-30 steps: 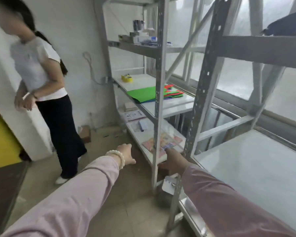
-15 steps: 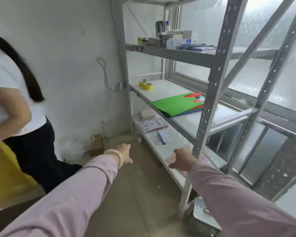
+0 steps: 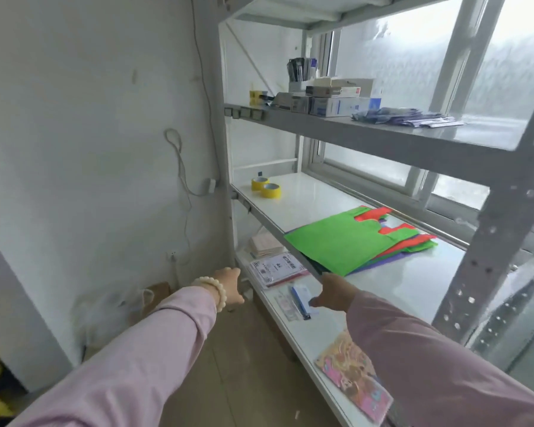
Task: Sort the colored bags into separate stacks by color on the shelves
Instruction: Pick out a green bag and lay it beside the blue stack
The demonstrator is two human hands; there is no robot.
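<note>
Head view: colored bags point(image 3: 346, 245) lie on the shelf point(image 3: 315, 198) just beyond the relaxed, empty right hand point(image 3: 332, 292).

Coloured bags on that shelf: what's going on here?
A person reaches toward the shelving with both hands empty. The right hand is by the front edge of the middle shelf, just short of the mixed pile of bags, green bag on top, red and purple beneath. The left hand hovers free. No sorting done yet.
</note>
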